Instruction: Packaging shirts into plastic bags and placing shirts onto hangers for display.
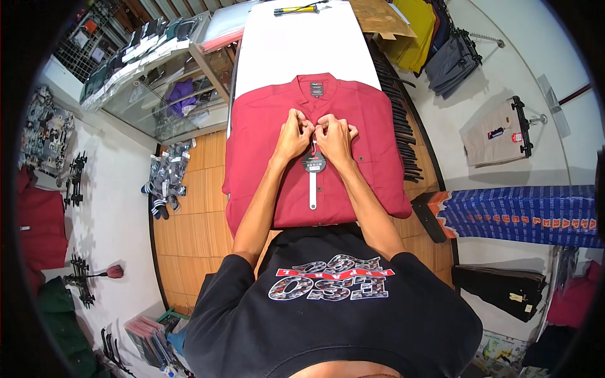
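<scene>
A red shirt lies spread, front up, on a white-topped table, its collar pointing away from me. My left hand and my right hand meet at the front placket below the collar. Fingertips of both pinch the cloth there; the button between them is hidden. Just under my fingers, a round black hang tag hangs from a red and white cord. From the tag a white strip runs down beside the placket. A dark button shows on the chest at right.
Beyond the shirt, a yellow and black hand pump lies on the white tabletop. Black hangers line the table's right side. At left stands a glass display case; packaged socks hang below it. A blue box juts in at right.
</scene>
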The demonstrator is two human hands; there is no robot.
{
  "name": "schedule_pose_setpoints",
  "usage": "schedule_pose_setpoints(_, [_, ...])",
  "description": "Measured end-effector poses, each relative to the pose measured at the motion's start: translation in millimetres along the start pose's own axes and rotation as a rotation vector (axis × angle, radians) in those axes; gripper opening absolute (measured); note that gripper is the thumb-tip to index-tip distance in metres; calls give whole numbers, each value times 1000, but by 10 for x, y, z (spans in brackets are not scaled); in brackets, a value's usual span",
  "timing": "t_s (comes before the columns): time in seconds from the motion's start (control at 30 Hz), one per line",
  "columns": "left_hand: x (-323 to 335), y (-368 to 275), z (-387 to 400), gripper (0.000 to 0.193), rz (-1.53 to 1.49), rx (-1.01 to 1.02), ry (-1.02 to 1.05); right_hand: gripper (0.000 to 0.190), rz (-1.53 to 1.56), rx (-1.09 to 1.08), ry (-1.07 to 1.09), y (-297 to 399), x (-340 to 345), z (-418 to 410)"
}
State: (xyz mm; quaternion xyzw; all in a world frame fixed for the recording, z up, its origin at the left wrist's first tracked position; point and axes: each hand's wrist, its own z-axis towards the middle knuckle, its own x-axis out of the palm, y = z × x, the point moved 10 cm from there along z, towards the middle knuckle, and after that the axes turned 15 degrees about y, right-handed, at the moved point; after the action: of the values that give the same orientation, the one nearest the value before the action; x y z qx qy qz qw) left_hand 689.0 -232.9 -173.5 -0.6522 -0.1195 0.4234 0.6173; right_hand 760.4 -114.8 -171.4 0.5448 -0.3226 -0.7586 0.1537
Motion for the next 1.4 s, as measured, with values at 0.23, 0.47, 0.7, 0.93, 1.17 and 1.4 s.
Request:
schedule_pose_setpoints(0.23, [17,67,-1,27,-8,-40,14,20,4,14,-29,-15,-17,-47])
schedule_pose_setpoints(0.47, [15,72,2,29,-24,-35,-16,19,47,-43,-17,-71,38,-28])
schedule_pose_setpoints(0.7, [33,60,-6,29,-52,-85,-22,17,66,-84,-61,-24,-48,-42])
schedule_pose_setpoints(0.93, [120,252,65,17,-242,-7,88,15,351,-58,6,-80,-182,-71])
schedule_pose_setpoints(1.17, [129,259,103,14,-501,22,141,59,-60,97,133,278,-188,-396])
schedule_pose_setpoints(1.4, [50,309,104,15,-475,-9,82,56,-88,145,304,259,-99,-532])
